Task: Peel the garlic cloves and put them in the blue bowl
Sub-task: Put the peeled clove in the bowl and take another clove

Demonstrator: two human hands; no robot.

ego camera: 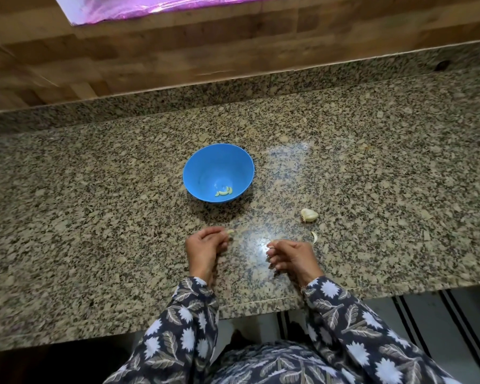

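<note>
Pinching a pale clove (230, 231), the left hand (205, 246) curls; the right hand (293, 257) pinches a whitish scrap (271, 246). About 3 yellowish peeled cloves (224, 192) lie in the blue bowl (205, 162).

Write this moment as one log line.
left hand pinches small pale garlic clove; right hand pinches pale scrap; round blue plastic bowl holds peeled cloves; white garlic chunk on granite counter
</note>
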